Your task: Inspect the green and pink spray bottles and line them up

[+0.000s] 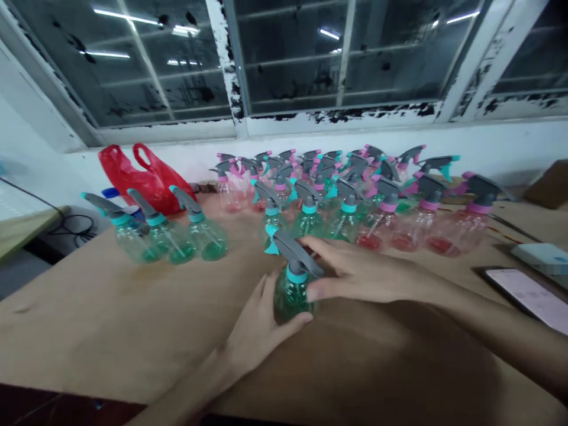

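A green spray bottle [290,299] with a teal collar and a grey trigger head is in front of me, its teal nozzle pointing up and left. My left hand [261,325] wraps round the lower body of this bottle, with the thumb across its front. From the right, my right hand [355,272] reaches to its neck and head, thumb and fingers curved either side, the fingers partly behind the grey head. Just behind stand more green spray bottles [309,222] and pink ones [415,231] in a row.
Three green spray bottles [189,242] stand at the left, near a red plastic bag [151,177]. More sprayers crowd the back by the window wall. A phone [528,290] and a white box [541,257] lie at the right of the wooden table [110,319].
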A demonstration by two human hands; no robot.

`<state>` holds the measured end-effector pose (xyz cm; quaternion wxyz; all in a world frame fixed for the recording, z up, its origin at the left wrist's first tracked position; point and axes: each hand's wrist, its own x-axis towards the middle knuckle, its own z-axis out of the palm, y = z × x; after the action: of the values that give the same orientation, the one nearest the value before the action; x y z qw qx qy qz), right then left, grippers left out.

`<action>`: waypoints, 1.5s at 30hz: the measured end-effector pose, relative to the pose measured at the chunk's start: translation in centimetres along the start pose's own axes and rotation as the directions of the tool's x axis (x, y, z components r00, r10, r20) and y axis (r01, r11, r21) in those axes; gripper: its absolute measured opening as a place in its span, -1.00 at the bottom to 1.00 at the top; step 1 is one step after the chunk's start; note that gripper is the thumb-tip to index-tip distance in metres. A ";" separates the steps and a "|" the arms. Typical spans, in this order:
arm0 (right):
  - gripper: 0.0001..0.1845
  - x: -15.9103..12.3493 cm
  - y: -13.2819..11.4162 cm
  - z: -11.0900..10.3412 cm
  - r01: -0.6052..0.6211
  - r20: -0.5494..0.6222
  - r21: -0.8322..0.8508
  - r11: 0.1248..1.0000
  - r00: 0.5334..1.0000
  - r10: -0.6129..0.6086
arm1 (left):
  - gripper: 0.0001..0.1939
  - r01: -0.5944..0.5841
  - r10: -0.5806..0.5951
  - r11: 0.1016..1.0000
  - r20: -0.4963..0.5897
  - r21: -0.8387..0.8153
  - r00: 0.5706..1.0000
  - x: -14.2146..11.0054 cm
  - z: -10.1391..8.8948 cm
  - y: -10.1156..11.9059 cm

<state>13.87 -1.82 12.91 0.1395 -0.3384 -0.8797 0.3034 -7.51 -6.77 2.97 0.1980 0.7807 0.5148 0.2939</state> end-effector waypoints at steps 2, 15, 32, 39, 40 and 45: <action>-0.26 -1.7 1.6 0.0 0.005 0.016 0.092 0.996 1.000 -0.007 | -0.26 -0.046 0.047 0.997 0.008 -0.065 0.999 0.9 0.7 0.5; -0.64 -3.7 6.3 1.1 0.112 -0.603 0.283 0.953 0.793 0.086 | -0.11 -0.248 0.257 0.963 0.083 -0.106 0.963 6.5 8.3 4.3; -0.72 -3.2 8.8 0.5 0.070 -0.622 0.292 0.954 0.771 0.134 | -0.09 -0.449 0.348 0.863 0.372 0.232 0.861 6.6 6.4 0.1; -0.75 -3.2 8.6 0.6 0.070 -0.589 0.339 0.938 0.794 0.154 | -0.16 -0.458 0.350 0.840 0.357 0.289 0.866 6.1 6.8 -0.2; -0.74 -3.2 8.6 0.7 0.060 -0.587 0.325 0.944 0.795 0.151 | -0.15 -0.454 0.342 0.839 0.356 0.300 0.869 6.2 6.8 -0.3; -0.74 -3.1 8.6 0.6 0.038 -0.600 0.288 0.957 0.786 0.149 | -0.14 -0.433 0.308 0.839 0.367 0.331 0.878 6.2 6.9 -0.3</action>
<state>20.28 0.82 6.90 0.4567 -0.4211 -0.7224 0.3037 -1.28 -1.00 -0.74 0.0472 0.9251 0.3652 0.0928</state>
